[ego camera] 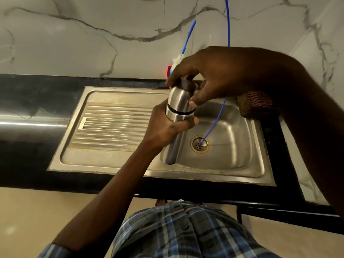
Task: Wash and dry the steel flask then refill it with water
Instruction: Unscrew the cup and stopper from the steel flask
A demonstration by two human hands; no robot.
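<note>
Flask: I have the steel flask (pixel 179 108) held in the air, tilted, over the left edge of the sink basin (pixel 229 146) — its base points down toward me and its cap end leans up and away.
Left hand: my left hand (pixel 165 127) grips the flask's body just below the black band; the fingers (pixel 189 121) are curled round the barrel, thumb side hidden behind it.
Right hand: my right hand (pixel 206 77) comes over from above and its fingers are closed round the flask's cap (pixel 188 85), thumb pressed against the upper shell near the band.
Cap: dark at the very top, mostly covered by my right hand — I cannot tell whether it is loosened or tight.
Sink: a steel unit set into the dark worktop (pixel 33 112), ribbed drainboard (pixel 115 125) on the left, basin on the right with the drain (pixel 200 144) in its middle.
Blue tube: a thin blue tube (pixel 216 123) drops from the top of the view, passes behind my right hand and ends at the drain.
Brush: a blue-handled brush (pixel 189 37) with white bristles leans against the marbled wall (pixel 74 40), behind my right hand.
Basket: a brown woven basket (pixel 255 103) sits at the basin's far right corner, partly under my right forearm.
Clothing: my checked shirt (pixel 176 229) fills the bottom of the view.
</note>
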